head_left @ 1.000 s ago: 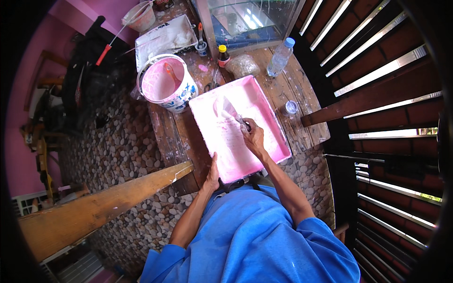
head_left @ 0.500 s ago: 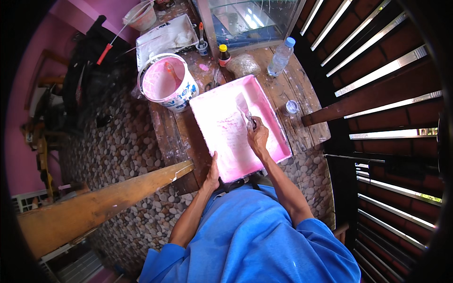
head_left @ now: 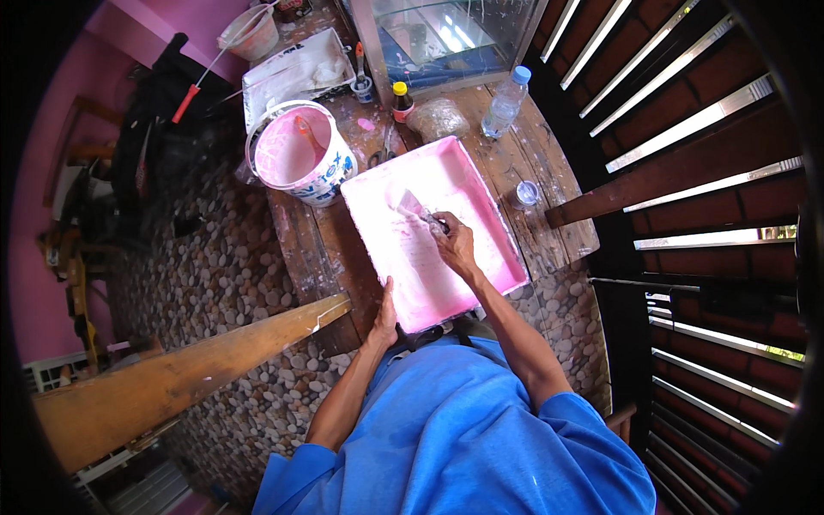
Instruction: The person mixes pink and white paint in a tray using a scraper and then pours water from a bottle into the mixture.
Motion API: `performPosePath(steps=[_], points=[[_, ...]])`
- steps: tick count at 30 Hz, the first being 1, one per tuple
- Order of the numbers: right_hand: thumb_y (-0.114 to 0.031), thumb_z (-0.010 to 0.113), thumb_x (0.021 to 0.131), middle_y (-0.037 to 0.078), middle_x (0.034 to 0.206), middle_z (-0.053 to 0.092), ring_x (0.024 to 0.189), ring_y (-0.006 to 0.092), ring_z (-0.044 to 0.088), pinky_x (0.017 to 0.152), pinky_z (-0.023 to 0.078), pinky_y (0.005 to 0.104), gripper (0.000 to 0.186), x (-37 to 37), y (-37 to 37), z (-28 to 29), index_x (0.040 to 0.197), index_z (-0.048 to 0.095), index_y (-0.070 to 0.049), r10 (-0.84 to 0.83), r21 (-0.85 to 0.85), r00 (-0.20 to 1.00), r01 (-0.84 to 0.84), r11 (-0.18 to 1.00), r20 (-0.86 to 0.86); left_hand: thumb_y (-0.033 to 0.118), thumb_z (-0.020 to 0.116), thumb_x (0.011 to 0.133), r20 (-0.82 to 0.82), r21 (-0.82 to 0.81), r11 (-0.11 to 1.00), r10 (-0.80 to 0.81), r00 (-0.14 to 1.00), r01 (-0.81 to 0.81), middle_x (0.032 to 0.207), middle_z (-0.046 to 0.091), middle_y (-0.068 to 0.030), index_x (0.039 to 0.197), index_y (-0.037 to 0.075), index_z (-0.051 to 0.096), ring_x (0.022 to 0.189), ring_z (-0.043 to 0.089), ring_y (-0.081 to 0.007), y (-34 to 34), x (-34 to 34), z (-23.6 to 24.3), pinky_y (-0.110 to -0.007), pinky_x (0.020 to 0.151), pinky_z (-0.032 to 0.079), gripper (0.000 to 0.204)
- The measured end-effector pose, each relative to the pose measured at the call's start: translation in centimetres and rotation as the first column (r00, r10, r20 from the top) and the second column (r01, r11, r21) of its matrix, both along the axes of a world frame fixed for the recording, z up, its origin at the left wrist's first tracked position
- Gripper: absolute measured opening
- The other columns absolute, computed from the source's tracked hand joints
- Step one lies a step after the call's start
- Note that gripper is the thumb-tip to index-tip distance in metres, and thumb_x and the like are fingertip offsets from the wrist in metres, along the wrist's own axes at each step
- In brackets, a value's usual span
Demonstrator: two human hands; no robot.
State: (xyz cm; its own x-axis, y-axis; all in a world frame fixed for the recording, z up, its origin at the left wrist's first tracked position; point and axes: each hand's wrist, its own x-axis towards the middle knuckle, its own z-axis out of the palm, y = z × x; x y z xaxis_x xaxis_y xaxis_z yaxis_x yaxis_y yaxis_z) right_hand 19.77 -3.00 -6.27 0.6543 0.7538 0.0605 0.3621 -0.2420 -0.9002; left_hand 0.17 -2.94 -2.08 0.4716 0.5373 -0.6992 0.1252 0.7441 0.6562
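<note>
1 scraper (head_left: 415, 209) in right hand (head_left: 456, 245)

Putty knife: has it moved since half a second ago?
Yes. Judged against the white bucket, the putty knife in the right hand has moved left across the pink tray, closer to the bucket.

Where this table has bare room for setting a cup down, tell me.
Two patches on the wooden table: right of the pink tray, between the water bottle and small container; and left of it, between the bucket and wooden beam. Crowded: the far left, with bucket, white tray and yellow-capped bottle close together.
</note>
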Motion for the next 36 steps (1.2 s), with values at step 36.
performPosePath(steps=[36], points=[[-0.019, 0.061, 0.088, 0.014, 0.069, 0.060, 0.063, 0.0195, 0.057, 0.059, 0.045, 0.0338, 0.025, 1.6, -1.3, -1.3, 0.109, 0.059, -0.007, -0.092, -0.132, 0.996, 0.094, 0.987, 0.020, 0.059, 0.035, 0.094, 0.016, -0.055, 0.998, 0.040, 0.999, -0.039, 0.154, 0.018, -0.0093, 0.148, 0.002, 0.015, 0.140, 0.018, -0.0203, -0.1, 0.5, 0.8, -0.035, 0.114, 0.013, 0.081]])
